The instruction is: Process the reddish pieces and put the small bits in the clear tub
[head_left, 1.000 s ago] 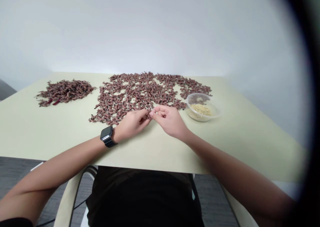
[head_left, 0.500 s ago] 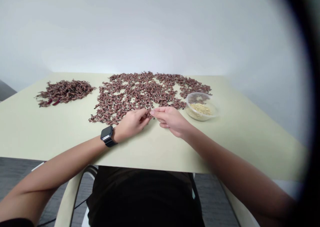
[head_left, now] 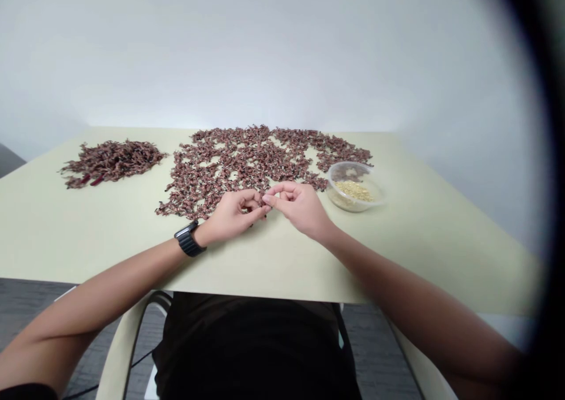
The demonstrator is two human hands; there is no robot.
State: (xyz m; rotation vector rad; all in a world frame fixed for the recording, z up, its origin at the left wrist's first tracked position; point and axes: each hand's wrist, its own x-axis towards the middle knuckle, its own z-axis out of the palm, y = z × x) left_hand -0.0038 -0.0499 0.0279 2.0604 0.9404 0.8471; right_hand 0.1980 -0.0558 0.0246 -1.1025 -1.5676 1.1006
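My left hand, a dark watch on its wrist, is closed in a pinch at the near edge of a wide spread of small dried reddish-brown pieces. A small dark reddish bit shows at its fingertips, too small to name exactly. From the right, my right hand meets it, thumb and forefinger pinched at the same spot, the fingertips of both hands almost touching. Whatever lies between the right fingertips is hidden. Beyond my right hand stands a clear plastic bowl holding pale yellow flakes or seeds.
A heap of longer dried brown pieces, with a couple of dark red bits, lies at the left of the pale table. A white wall rises behind it. The chair's armrest is at lower left.
The right thumb and fingers have shifted, the hand turning so its thumb lies along the front. The left wrist has rolled slightly, tipping the watch face away. The heaps and bowl stay put.
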